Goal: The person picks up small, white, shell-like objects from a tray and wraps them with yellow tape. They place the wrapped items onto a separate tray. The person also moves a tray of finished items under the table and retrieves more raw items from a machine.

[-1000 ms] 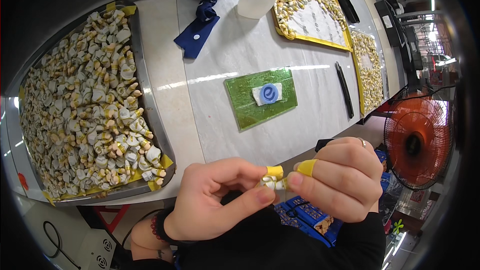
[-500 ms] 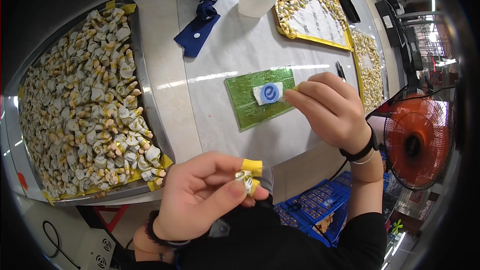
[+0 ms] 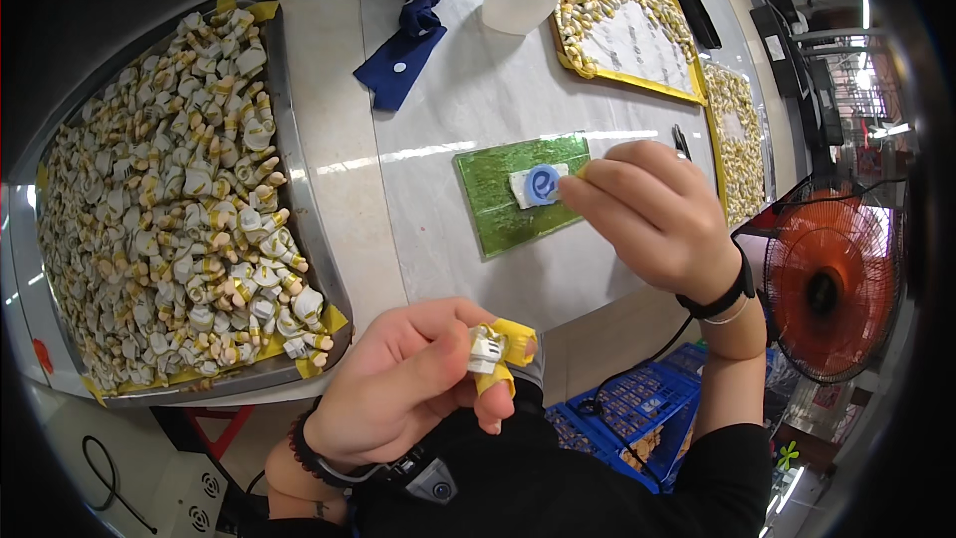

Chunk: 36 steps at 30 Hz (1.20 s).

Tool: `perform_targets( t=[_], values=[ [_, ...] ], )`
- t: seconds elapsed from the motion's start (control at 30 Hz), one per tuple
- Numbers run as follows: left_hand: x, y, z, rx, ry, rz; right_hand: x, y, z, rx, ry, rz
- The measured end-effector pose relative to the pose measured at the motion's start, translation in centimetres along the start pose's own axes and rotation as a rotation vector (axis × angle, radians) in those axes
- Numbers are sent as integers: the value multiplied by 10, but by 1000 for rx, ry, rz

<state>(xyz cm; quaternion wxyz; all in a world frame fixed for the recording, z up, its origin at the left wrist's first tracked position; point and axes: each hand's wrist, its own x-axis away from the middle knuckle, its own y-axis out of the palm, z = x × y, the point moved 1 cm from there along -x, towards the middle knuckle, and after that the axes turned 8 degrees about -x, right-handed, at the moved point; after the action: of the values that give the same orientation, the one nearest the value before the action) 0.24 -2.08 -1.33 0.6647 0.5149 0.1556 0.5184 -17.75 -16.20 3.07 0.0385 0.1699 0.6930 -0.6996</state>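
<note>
Between thumb and fingers, my left hand [image 3: 398, 369] pinches a small white figurine piece [image 3: 486, 350] with dark marks on it. Yellow wrappings [image 3: 516, 341] cover fingertips of that hand. My right hand [image 3: 657, 214] is closed in a pinch at the right edge of a round blue cap [image 3: 542, 185]; whatever its fingertips hold is too small to make out, though a bit of yellow shows there. The cap rests on a white pad [image 3: 520, 191] on a green rectangular board [image 3: 488, 224].
A metal tray [image 3: 317, 239] heaped with small white-and-yellow figurine pieces [image 3: 169, 209] stands at left. Behind the board are a dark blue cloth strip [image 3: 403, 70], a white squeeze bottle [image 3: 520, 2] and a yellow-edged tray [image 3: 637, 88] of pieces. An orange fan [image 3: 832, 279] and blue crates [image 3: 637, 399] are at right.
My left fingers have shifted and turned the figurine piece, so its marked side shows more. My right fingertips have come slightly left, onto the edge of the blue cap.
</note>
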Motion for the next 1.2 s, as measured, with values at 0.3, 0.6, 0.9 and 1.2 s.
perform_targets(
  t=[0.3, 0.6, 0.9, 1.2],
  values=[
    [-2, -10, -5, 126, -46, -208, -18, -28, -45, -298, 12, 310],
    [-1, -6, -2, 119, -137, -209, -24, -22, -47, -381, 52, 297],
    [0, -5, -3, 213, -167, -273, -26, -18, -46, -471, -3, 293],
    [2, 4, 4, 139, -193, -267, -25, -20, -44, -504, -60, 302]
  ],
)
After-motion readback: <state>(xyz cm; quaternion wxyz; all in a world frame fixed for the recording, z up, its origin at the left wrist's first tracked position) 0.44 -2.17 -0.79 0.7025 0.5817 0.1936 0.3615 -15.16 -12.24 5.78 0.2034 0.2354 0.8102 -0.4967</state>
